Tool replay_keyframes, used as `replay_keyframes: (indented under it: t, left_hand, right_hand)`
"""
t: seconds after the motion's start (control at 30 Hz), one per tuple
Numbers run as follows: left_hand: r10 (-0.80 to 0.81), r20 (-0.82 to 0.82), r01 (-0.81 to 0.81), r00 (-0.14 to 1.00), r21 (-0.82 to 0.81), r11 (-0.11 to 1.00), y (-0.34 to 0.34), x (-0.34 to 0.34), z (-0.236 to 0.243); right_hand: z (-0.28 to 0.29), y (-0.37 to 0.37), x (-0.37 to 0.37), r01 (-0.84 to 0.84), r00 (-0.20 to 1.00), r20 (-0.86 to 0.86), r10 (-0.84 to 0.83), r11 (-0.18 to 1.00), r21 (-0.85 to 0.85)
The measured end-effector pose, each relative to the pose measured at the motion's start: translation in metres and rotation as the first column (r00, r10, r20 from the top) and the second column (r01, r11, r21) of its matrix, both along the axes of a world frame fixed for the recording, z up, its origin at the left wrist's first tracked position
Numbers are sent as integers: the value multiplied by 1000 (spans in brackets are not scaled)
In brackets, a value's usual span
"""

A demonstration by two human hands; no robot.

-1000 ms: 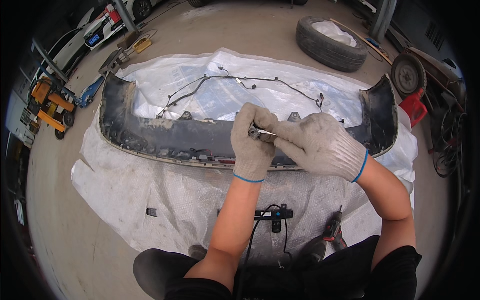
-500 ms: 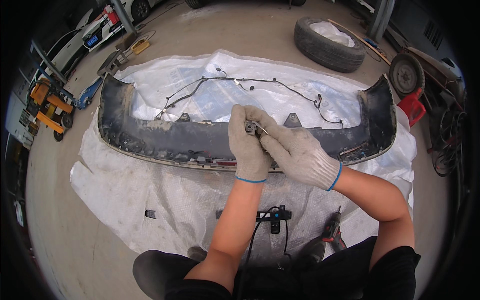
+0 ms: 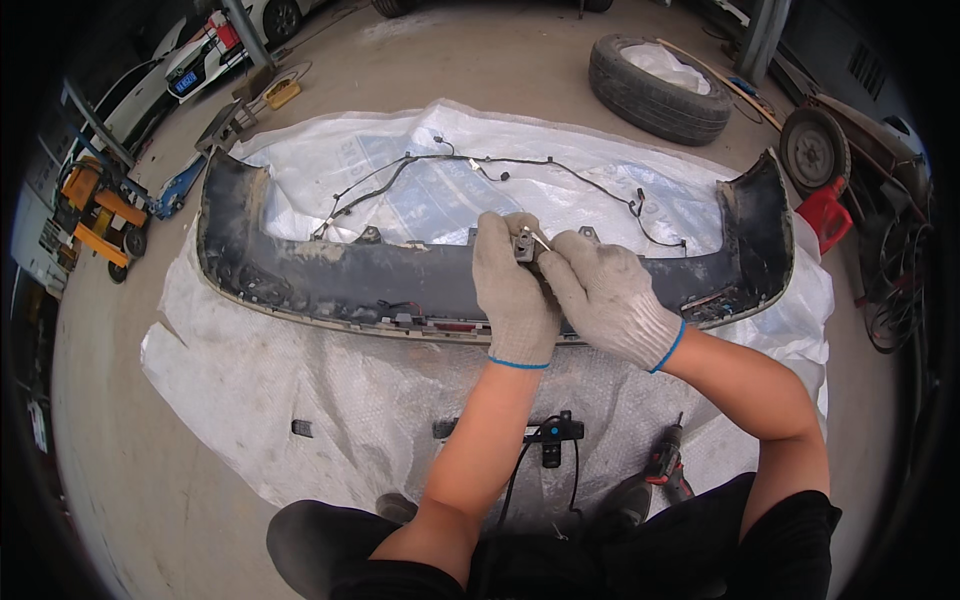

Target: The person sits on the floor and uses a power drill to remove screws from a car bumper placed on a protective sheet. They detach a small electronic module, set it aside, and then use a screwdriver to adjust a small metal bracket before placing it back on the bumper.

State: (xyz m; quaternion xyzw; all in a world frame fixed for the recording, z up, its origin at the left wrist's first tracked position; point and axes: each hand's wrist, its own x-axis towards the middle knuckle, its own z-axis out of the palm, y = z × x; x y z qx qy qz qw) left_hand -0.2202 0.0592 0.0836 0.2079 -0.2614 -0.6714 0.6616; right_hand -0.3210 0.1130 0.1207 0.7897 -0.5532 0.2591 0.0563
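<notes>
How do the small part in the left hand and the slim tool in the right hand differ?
The small part is grey and blocky; the slim tool is pale and narrow. The left hand holds the small part; the right hand holds the slim tool. Both are held in gloved fingers.

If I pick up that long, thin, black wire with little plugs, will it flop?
The wire will probably flop, since it lies in loose bends on the white plastic sheet. It's likely light, being so thin. Its little plugs, sticking out, might snag.
</notes>
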Motion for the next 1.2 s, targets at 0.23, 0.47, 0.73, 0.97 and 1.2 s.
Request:
replay_keyframes:
  t: [0.23,0.47,0.73,0.97,1.2]
  left_hand:
    - [130,397,-84,908,-130,988,-4,12,2]
    - [72,203,-52,977,-99,994,-9,5,-7]
    - [-80,242,68,967,59,996,-13,1,-2]
    - [-236,248,190,940,198,962,-17,5,-1]
    - [-334,67,334,940,16,942,-36,37,-13]
  right_hand:
    - [-6,-2,10,134,986,85,-146,982,134]
    - [15,-12,-5,-41,997,72,26,977,209]
    - [-1,-15,-17,-120,881,473,1,968,221]
    - [-7,-21,-30,-123,910,413,17,965,230]
    - [22,-37,-101,104,863,482,-149,987,118]
